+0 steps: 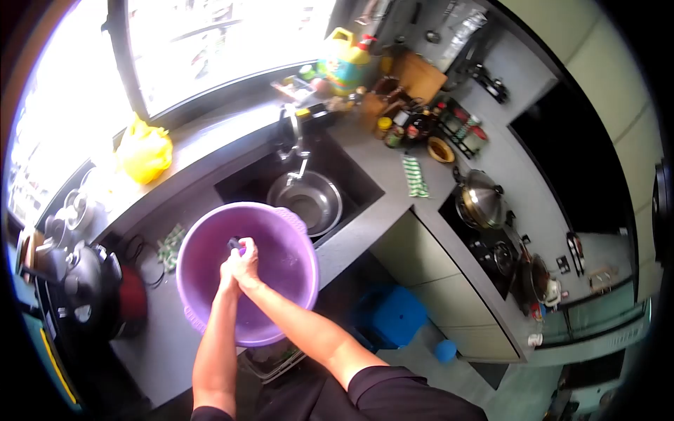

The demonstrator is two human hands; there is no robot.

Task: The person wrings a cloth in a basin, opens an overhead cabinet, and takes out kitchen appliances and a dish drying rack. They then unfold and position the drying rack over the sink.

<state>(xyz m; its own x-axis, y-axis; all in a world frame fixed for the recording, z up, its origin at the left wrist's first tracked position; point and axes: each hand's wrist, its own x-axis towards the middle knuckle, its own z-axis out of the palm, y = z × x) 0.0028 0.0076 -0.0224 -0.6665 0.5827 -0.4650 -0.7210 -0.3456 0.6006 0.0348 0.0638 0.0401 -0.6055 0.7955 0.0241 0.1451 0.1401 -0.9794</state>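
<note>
A large purple basin [281, 309] stands on the grey counter, its edge reaching over the sink's near left corner. Over the inside of the basin, my left hand [228, 274] and my right hand [245, 266] are together, fingers closed. Between them a small dark thing [234, 244] pokes out at the top; most of it is hidden by the fingers, and I cannot make out what it is. Behind the basin, a metal bowl [309, 203] sits in the dark sink [354, 184] under the faucet [295, 133].
A yellow bag [144, 151] lies on the window ledge. At the left is a dark and red cooker [130, 302]. Bottles [418, 125] and a green striped cloth [415, 176] are beyond the sink. A lidded pot [483, 200] stands on the stove; a blue stool [393, 316] is below.
</note>
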